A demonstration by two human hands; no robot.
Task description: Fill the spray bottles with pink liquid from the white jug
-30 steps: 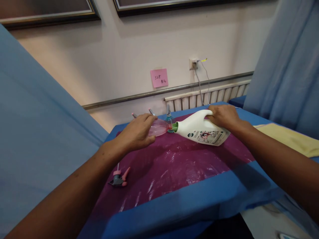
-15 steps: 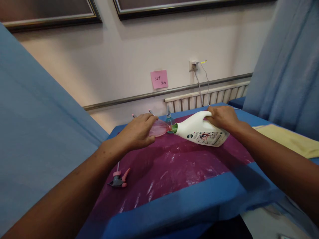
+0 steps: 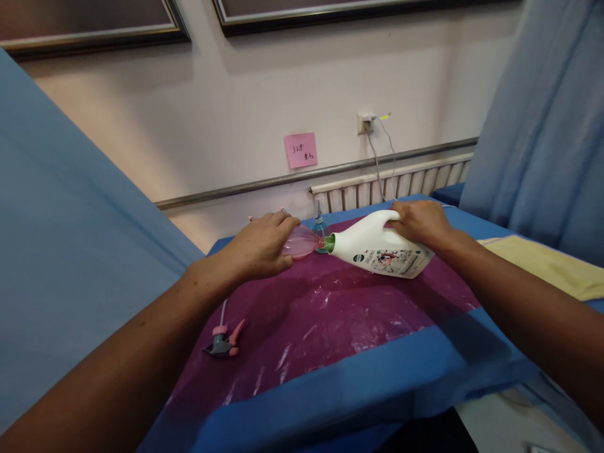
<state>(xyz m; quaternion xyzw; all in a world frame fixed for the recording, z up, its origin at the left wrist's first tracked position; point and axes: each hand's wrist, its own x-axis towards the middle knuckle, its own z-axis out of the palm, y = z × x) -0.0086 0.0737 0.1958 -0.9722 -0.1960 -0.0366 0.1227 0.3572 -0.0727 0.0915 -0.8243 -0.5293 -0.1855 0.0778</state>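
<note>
My left hand (image 3: pixel 267 245) is wrapped round a translucent pink bottle (image 3: pixel 302 241) that lies tilted on its side, its neck pointing right. Its neck meets the green-rimmed mouth of a white jug (image 3: pixel 384 248). My right hand (image 3: pixel 419 221) grips the jug by its handle, holding it almost level above the purple plastic sheet (image 3: pixel 340 308). Behind the two mouths stands a blue bottle (image 3: pixel 319 226) with a pointed nozzle. A grey and pink spray head (image 3: pixel 224 340) with a tube lies on the sheet at the left.
Under the sheet is a blue-covered table (image 3: pixel 368 371). A yellow cloth (image 3: pixel 542 264) lies at the right. Blue curtains (image 3: pixel 538 126) hang on both sides. On the wall behind are a pink note (image 3: pixel 301 150), a socket (image 3: pixel 365 124) with cables, a rail and a radiator (image 3: pixel 401 182).
The pink bottle and my left hand have shifted very slightly. The jug and my right hand look almost unmoved.
</note>
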